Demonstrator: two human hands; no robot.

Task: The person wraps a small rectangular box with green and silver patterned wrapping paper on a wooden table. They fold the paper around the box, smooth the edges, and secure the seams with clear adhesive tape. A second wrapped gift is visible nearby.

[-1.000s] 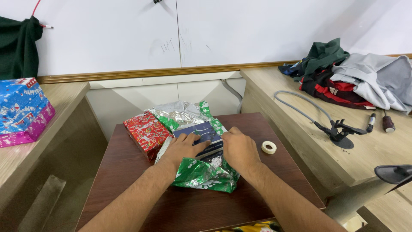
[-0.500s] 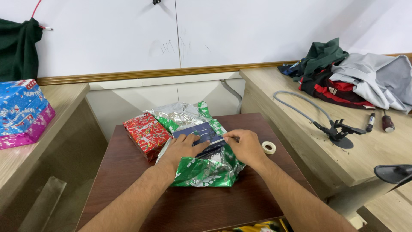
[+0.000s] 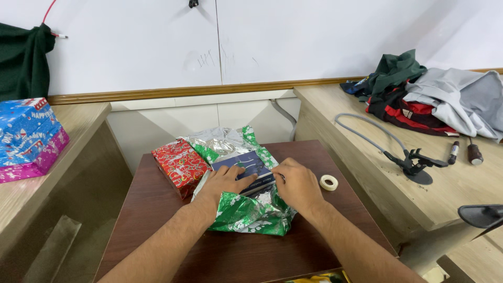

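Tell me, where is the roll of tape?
In the head view, the white tape roll lies flat on the brown table, near its right edge, just right of the person's right hand.

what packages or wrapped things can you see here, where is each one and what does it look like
Dark blue box: table centre, under both hands, flat, on green and silver wrapping paper.
Red parcel: left of it, rectangular, red patterned wrap.
Blue parcel: left counter, blocky, blue and pink wrap.
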